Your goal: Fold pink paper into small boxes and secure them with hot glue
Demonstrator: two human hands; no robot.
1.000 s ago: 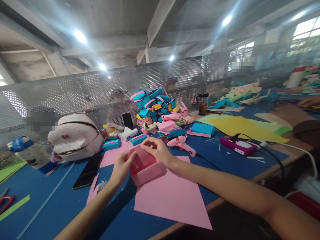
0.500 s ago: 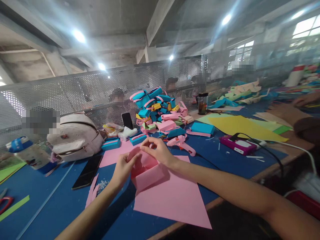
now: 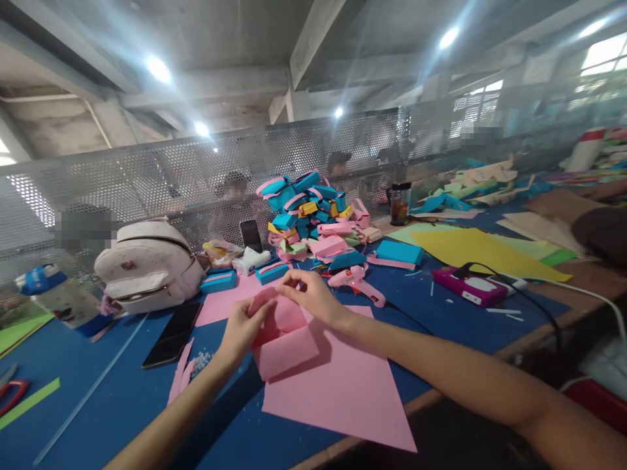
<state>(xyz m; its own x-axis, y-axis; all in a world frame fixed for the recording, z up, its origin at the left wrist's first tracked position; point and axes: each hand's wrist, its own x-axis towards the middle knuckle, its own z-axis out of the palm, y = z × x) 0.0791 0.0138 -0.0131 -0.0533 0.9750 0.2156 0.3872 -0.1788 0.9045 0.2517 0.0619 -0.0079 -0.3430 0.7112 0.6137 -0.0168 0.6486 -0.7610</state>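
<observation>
A folded pink paper box is held in front of me, its open inside facing up. My left hand pinches its left upper edge between thumb and fingers. At the far upper edge, my right hand pinches the same paper, the two sets of fingertips close together. Under the box lies a flat pink paper sheet that reaches the table's front edge. Just beyond my right hand rests a pink glue gun with a black cord.
A pile of blue, pink and yellow paper boxes stands at the back. To the left are a white backpack, a dark phone, a bottle and scissors. At right lie a purple device, cables and yellow paper. A person's arm is beyond.
The pink box has tilted slightly, its front panel now standing more squarely toward me. Both hands keep their pinch in nearly the same place.
</observation>
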